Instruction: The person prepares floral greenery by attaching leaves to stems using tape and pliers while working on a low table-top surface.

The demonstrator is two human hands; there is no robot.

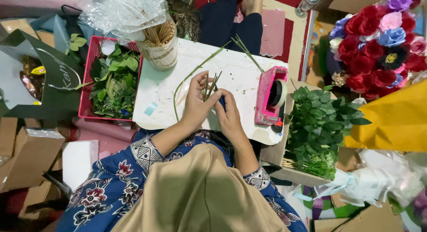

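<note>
My left hand [195, 103] pinches a small bunch of thin green stems [211, 84] over the white board [240, 76]. My right hand [229, 114] is closed against the lower end of the same bunch, with something dark between its fingers that I cannot make out. Two long green stems [191, 76] lie curved across the board beside my left hand. A pink tape dispenser [270, 98] with a roll of tape stands at the board's right edge, close to my right hand.
A pink basket of green leaves [113, 78] sits left of the board. A cup of wooden sticks [160, 45] stands at the back left. Leafy greens in a cardboard box [316, 125] lie right; a bouquet of red, pink and blue roses [378, 41] far right. Another person's legs [231, 18] are beyond the board.
</note>
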